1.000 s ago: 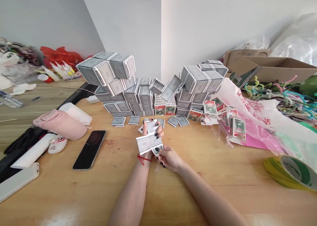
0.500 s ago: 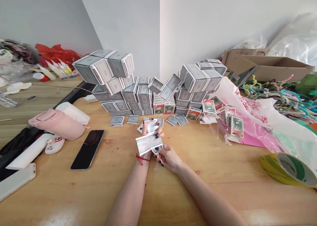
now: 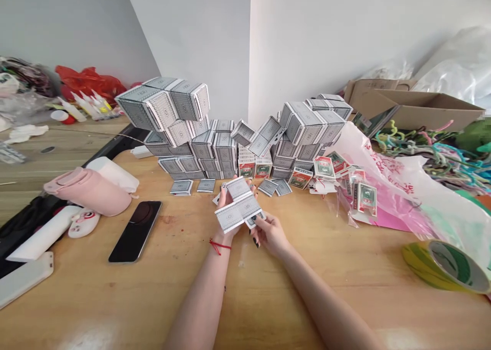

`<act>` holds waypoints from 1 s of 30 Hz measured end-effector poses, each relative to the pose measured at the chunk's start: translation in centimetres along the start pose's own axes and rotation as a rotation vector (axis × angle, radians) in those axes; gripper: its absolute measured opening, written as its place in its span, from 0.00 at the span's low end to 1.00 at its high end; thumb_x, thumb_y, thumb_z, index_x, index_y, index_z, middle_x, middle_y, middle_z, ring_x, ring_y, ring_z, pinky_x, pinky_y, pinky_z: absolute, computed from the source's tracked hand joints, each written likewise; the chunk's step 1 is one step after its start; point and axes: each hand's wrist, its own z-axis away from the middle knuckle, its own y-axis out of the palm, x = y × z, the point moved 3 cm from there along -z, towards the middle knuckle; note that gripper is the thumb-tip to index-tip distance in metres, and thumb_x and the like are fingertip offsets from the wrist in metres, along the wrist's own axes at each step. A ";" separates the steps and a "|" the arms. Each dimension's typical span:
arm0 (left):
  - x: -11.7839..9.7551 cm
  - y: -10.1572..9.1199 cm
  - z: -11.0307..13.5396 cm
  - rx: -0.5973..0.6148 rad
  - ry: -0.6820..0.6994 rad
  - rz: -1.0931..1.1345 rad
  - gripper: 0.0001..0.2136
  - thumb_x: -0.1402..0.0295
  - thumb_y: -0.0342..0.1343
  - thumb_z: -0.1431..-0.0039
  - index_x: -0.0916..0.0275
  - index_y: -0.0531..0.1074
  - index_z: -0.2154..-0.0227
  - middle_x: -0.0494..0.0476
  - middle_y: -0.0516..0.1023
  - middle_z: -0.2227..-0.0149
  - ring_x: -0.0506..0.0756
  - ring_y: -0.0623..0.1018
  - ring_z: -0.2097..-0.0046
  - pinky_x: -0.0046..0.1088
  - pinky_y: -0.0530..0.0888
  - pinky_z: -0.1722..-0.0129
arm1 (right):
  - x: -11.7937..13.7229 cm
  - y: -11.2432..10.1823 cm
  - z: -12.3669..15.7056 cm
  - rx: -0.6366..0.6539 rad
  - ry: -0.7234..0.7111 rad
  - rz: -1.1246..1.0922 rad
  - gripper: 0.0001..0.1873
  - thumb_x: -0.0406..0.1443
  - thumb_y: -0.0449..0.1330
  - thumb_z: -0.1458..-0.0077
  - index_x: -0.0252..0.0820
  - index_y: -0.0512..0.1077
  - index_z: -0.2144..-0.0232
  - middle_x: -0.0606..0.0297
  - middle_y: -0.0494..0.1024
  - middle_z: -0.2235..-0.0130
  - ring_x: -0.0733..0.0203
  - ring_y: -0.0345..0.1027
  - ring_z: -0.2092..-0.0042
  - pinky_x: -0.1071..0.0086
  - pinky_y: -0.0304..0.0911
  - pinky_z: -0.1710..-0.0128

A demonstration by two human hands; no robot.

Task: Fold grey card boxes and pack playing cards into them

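Gripping a grey-patterned, white-edged cardboard card box in the left hand, with fingers clamped around its left side, just above the middle of the pale wooden table. Pinching the near right end with the right hand, fingertips pressed together on the flap. Backed, farther off, by stacked grey card boxes. Flanked at left by a black slab phone and a pink cylindrical bottle, both lying flat.
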 end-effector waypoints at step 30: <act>0.2 -0.8 -0.9 0.087 -0.012 -0.156 0.21 0.74 0.56 0.60 0.61 0.70 0.58 0.55 0.76 0.60 0.56 0.75 0.60 0.27 0.70 0.67 | 3.4 -4.5 -0.9 -0.451 -0.316 0.149 0.34 0.39 0.64 0.62 0.40 0.61 0.50 0.61 0.74 0.65 0.65 0.64 0.74 0.73 0.62 0.79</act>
